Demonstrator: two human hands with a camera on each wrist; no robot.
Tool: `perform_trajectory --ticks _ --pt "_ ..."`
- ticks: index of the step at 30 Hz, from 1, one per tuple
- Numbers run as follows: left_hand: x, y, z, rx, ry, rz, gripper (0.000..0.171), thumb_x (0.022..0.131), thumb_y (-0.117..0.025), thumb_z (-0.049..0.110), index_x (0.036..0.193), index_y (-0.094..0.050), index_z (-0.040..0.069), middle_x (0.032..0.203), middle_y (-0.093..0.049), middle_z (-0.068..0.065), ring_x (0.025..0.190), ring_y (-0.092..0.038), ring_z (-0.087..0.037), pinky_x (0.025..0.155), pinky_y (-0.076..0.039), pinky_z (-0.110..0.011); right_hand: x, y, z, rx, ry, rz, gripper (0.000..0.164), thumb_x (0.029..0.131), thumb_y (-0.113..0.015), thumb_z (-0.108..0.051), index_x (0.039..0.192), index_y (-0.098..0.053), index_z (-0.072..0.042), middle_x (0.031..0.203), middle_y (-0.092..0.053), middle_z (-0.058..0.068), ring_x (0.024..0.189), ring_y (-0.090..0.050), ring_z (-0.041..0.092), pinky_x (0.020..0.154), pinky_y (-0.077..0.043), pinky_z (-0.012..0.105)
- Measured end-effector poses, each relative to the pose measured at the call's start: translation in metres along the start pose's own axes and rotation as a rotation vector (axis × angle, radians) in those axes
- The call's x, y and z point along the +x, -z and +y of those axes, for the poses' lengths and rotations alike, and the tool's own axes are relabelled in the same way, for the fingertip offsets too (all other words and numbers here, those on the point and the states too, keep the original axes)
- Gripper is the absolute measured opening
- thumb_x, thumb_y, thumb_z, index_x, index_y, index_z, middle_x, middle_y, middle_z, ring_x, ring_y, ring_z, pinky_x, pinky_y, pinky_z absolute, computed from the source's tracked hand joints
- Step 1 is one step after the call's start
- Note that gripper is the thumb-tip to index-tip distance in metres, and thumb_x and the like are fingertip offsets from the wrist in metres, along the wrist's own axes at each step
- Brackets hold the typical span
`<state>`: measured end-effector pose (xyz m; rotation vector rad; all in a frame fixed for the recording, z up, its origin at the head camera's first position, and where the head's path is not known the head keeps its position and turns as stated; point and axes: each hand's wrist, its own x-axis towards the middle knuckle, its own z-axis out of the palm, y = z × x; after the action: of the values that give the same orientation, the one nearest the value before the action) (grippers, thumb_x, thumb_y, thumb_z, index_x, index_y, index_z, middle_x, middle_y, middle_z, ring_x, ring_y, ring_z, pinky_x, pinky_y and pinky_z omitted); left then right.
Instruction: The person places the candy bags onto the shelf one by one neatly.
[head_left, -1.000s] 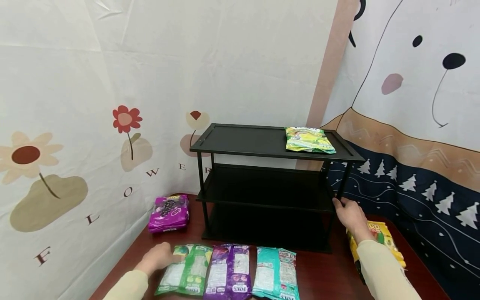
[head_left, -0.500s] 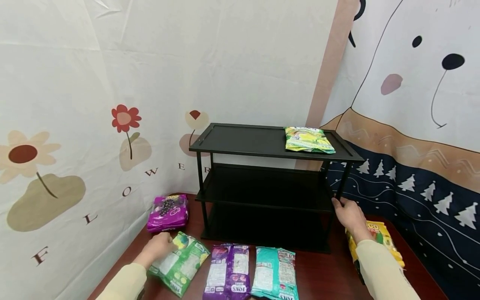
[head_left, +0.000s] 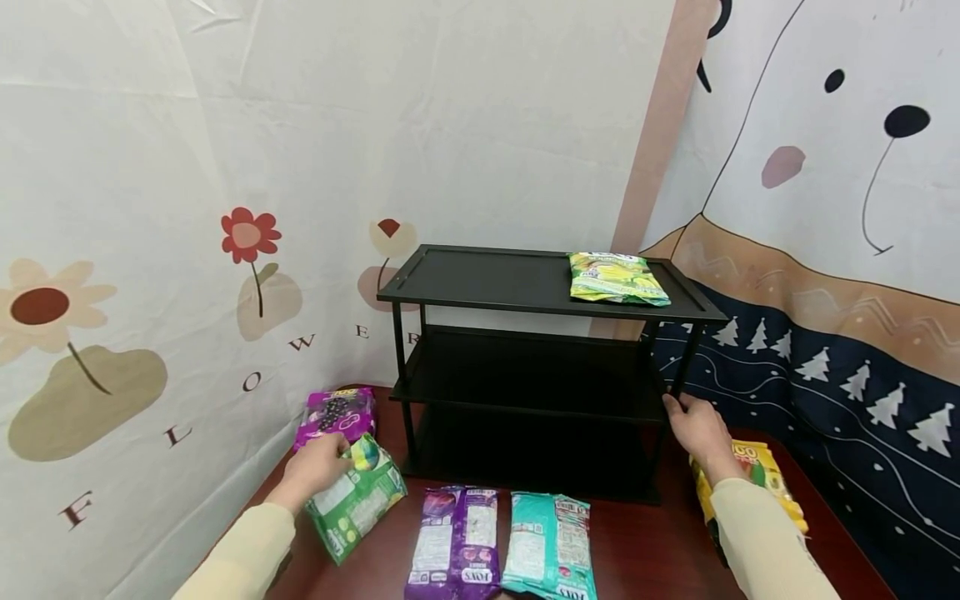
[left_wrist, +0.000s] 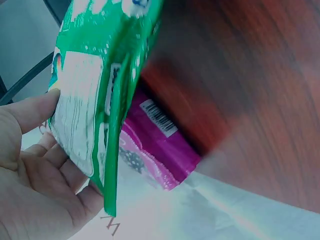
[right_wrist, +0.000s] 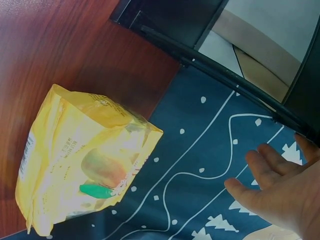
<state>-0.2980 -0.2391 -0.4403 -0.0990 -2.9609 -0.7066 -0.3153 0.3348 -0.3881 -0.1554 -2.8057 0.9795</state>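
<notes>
My left hand (head_left: 313,468) pinches a green candy bag (head_left: 358,500) by its upper edge, thumb on the near side. The bag hangs tilted over the table, in front of a magenta grape bag (head_left: 330,415). In the left wrist view, the green bag (left_wrist: 82,100) shows its white label, with the magenta bag (left_wrist: 162,137) behind it. At the right side of a black three-tier shelf (head_left: 480,279), my right hand (head_left: 701,433) grips the front post between thumb and finger. The other fingers hang loose in the right wrist view, where the shelf post (right_wrist: 225,82) crosses the top.
A purple bag (head_left: 455,542) and a teal bag (head_left: 550,546) lie face down at the front of the table (head_left: 630,558). A yellow-green bag (head_left: 617,279) lies on the top tier. The yellow mango bag (right_wrist: 85,160) stands right of the shelf. Printed cloth hangs behind.
My left hand has taken the green bag from the row beside the purple bag, turned it and raised it up and away toward the magenta bag. The right hand stays at the post.
</notes>
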Motion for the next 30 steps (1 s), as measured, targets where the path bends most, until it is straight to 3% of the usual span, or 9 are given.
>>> perform_trajectory --ticks 8,15,23,30 --pt "0.008 0.006 0.001 0.106 -0.043 0.089 0.014 0.086 -0.074 0.011 0.096 -0.065 0.006 0.088 -0.067 -0.007 0.075 -0.064 -0.027 0.061 -0.05 -0.05 0.0 -0.001 -0.001 -0.011 0.008 0.011 0.063 0.107 -0.029 -0.045 0.143 -0.046 0.005 0.139 -0.045 0.034 0.113 -0.048 0.047 0.097 -0.036 0.066" --pt "0.006 0.002 0.003 0.244 -0.145 0.197 0.015 0.082 -0.077 0.009 0.09 -0.064 0.007 0.075 -0.066 -0.005 0.064 -0.063 -0.028 0.054 -0.049 -0.048 0.0 -0.001 -0.001 -0.011 0.003 0.011 0.064 0.107 -0.03 -0.044 0.144 -0.045 0.005 0.14 -0.045 0.034 0.116 -0.047 0.048 0.099 -0.035 0.066" --pt "0.0 0.006 0.014 0.223 -0.129 0.095 0.017 0.082 -0.076 0.006 0.09 -0.061 0.008 0.079 -0.064 -0.003 0.069 -0.061 -0.024 0.055 -0.049 -0.045 -0.001 -0.001 -0.001 0.008 0.012 0.02 0.062 0.107 -0.03 -0.044 0.142 -0.047 0.004 0.137 -0.047 0.033 0.108 -0.049 0.044 0.095 -0.037 0.064" --pt "-0.004 0.006 0.026 0.2 -0.154 -0.02 0.024 0.075 -0.068 -0.006 0.078 -0.054 0.013 0.072 -0.053 0.0 0.066 -0.048 -0.018 0.054 -0.039 -0.038 0.0 0.002 0.0 0.018 0.002 0.0 0.067 0.107 -0.028 -0.047 0.146 -0.042 0.005 0.142 -0.042 0.034 0.116 -0.046 0.047 0.099 -0.034 0.067"
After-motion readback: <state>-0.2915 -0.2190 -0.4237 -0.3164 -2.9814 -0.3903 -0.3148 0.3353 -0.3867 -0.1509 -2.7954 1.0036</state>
